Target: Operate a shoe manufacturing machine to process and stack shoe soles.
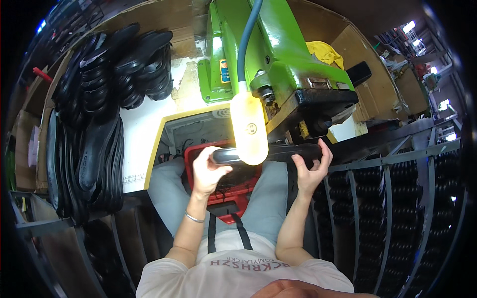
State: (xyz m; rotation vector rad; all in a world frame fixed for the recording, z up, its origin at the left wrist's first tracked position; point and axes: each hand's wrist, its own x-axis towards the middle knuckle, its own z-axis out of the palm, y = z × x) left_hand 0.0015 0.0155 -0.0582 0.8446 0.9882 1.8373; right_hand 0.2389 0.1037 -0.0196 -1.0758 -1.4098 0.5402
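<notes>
- My left hand (pixel 207 171) is grasping the left end of a long, glossy black shoe sole (pixel 287 152), fingers at its outer end and thumb on the side nearer the body.
- My right hand (pixel 313 171) grips the opposite end, with thumb and fingers spread around the tip; the exact contact of each fingertip is too dark for me to make out.
- The sole lies crosswise between both palms, roughly level, above the lap. A yellow paddle-shaped lamp fixture (pixel 250 130) on a blue-grey cable hides its middle from me; I can't tell whether they touch.
- I judge the sole light and rubbery: bendable along its length, firmer at the edge, hard to break. The shiny side wall may be a little slick, so I'd take hold at both ends, pinching across the thickness.
- Just beyond the sole stands the bright green metal machine (pixel 278 47) with its black-cased head (pixel 323 107), nearer the right hand.
- Below, between the knees, is a red plastic bin (pixel 242 201) with dark scraps.
- Farther left, the white tabletop with a yellow edge (pixel 140 136) carries heaped black soles (pixel 102 159), well apart from the left hand.
</notes>
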